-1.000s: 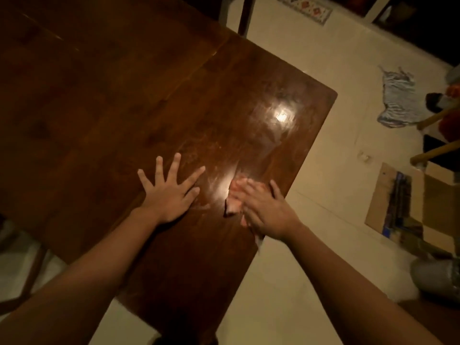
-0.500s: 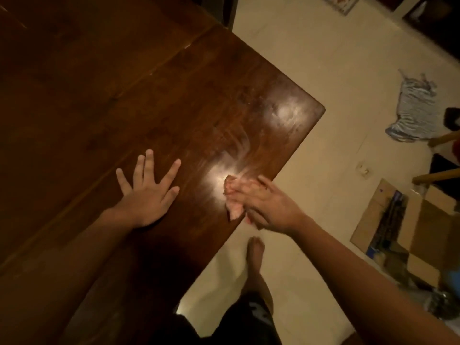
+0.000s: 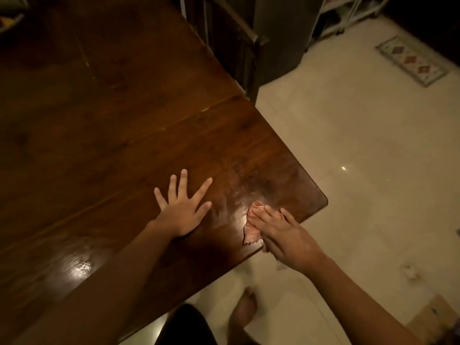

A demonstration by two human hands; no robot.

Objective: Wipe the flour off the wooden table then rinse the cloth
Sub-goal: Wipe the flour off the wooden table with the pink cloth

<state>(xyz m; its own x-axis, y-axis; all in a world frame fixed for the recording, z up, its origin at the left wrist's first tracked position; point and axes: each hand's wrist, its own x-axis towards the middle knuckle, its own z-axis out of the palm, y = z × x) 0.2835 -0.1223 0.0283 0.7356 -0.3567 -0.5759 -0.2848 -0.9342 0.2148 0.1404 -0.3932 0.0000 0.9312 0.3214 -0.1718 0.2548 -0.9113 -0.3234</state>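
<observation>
The dark wooden table (image 3: 124, 135) fills the left of the view, its near right corner at the centre right. My right hand (image 3: 281, 232) presses a pink cloth (image 3: 251, 232) flat onto the tabletop close to that corner and the near edge; part of the cloth hangs past the edge under my palm. Faint whitish flour smears (image 3: 239, 192) streak the wood just beyond the cloth. My left hand (image 3: 183, 207) lies flat on the table with fingers spread, a little left of the cloth, holding nothing.
A dark wooden chair (image 3: 239, 46) stands against the table's far right edge. Pale tiled floor (image 3: 361, 145) lies to the right, with a small patterned rug (image 3: 412, 62) at the back. My bare foot (image 3: 245, 307) stands under the table's near edge. Cardboard (image 3: 433, 314) lies at the lower right.
The view swung so the table corner now sits further right. My right hand slid the cloth across the wood near the corner; my left hand stayed flat on the table.
</observation>
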